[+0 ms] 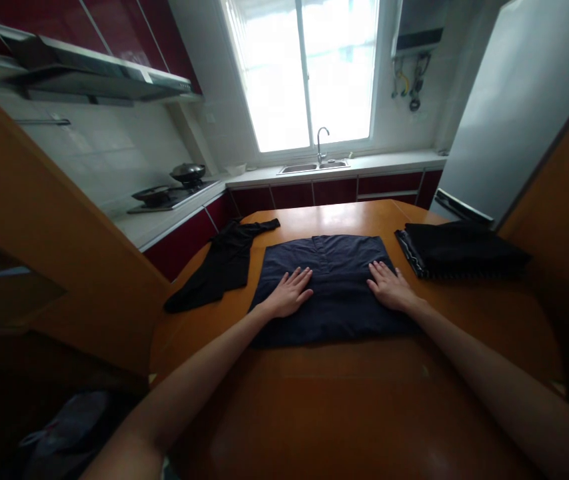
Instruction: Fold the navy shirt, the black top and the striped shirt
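Observation:
A dark navy garment (334,267) lies folded into a flat rectangle in the middle of a round wooden table (344,400). My left hand (290,292) rests flat on its left part, fingers stretched out and slightly apart. My right hand (388,285) lies flat on its right part, fingers also extended. Neither hand holds anything. Both forearms reach in from the near edge of the table.
A loose black garment (219,267) lies on the table's left side, partly over the edge. A folded black stack (457,250) sits at the right. Beyond are a counter with sink (314,167), a stove with pans (174,187), a window and a fridge (509,113).

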Demonstrator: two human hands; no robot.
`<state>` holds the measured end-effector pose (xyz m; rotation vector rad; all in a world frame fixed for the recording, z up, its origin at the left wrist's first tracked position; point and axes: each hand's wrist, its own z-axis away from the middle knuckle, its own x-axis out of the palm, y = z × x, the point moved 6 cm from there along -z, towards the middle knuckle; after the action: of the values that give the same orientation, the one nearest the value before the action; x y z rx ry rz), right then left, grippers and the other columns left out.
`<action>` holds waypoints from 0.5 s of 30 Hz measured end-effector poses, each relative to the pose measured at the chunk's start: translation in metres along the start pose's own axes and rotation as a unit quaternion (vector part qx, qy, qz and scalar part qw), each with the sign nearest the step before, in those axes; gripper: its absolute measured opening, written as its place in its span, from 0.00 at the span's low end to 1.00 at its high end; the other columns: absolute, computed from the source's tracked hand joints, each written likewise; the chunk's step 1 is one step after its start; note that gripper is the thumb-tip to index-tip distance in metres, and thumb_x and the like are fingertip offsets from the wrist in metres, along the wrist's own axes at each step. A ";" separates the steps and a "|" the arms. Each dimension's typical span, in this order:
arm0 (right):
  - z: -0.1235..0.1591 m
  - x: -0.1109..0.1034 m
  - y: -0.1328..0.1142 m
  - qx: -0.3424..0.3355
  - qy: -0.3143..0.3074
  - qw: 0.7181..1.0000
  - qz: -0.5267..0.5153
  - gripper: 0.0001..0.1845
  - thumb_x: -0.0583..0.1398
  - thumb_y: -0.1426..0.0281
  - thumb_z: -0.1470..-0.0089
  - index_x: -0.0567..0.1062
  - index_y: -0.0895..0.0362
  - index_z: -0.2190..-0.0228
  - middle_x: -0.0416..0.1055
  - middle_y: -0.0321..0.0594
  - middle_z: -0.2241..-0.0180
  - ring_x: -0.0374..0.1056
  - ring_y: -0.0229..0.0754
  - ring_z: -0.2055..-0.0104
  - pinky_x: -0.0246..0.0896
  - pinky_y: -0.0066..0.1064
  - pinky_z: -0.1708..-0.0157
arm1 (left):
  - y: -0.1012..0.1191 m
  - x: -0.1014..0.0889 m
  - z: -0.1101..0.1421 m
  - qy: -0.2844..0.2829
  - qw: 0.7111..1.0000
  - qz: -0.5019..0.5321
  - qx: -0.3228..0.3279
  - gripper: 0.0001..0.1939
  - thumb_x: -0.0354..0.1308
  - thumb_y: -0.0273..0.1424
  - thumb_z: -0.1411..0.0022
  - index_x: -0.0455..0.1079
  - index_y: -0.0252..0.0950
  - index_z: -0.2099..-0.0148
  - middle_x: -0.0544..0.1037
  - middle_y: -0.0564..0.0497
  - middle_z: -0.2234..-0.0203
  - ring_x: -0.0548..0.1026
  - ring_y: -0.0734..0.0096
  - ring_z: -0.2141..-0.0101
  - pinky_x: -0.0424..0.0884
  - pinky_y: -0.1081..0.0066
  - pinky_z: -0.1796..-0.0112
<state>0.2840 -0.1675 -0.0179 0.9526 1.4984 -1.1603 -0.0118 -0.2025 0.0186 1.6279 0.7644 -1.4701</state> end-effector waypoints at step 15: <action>-0.001 -0.005 0.009 0.056 -0.004 0.998 -0.013 0.39 0.45 0.56 0.35 0.50 0.67 0.32 0.43 0.55 0.29 0.40 0.53 0.27 0.35 0.53 0.32 | -0.101 -0.035 0.035 0.145 0.977 0.052 -0.144 0.19 0.49 0.42 0.34 0.76 0.36 0.55 0.79 0.43 0.58 0.76 0.58 0.55 0.69 0.63 0.50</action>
<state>0.2939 -0.1648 -0.0145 1.0057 1.4547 -1.2759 -0.1201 -0.1800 0.0363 1.6462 0.9882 -1.0056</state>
